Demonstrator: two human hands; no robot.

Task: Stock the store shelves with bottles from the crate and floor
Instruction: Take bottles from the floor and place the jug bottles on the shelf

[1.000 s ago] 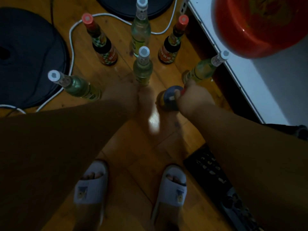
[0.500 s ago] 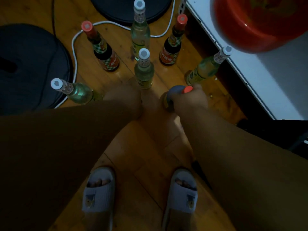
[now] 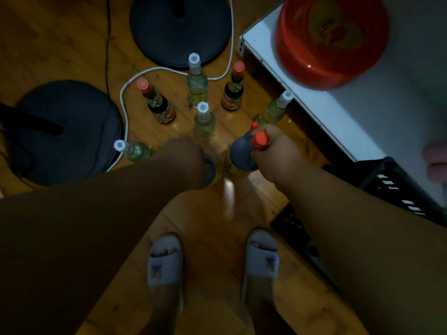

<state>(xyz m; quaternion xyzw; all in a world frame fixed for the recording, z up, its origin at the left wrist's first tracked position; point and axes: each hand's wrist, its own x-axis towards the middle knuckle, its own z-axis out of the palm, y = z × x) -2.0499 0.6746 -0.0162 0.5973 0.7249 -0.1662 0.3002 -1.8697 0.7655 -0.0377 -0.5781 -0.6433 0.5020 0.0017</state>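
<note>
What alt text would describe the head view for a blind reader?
Seen from above, the right hand grips a dark red-capped bottle by its neck, and the left hand grips another bottle. Six more bottles stand on the wooden floor beyond.

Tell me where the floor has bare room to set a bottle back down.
Bare wooden floor lies between the two forearms, ahead of the slippers. Another patch lies far left, beyond the black cord. Ahead of the left hand and right hand it is crowded: standing bottles, the white cable and two round black bases.
</note>
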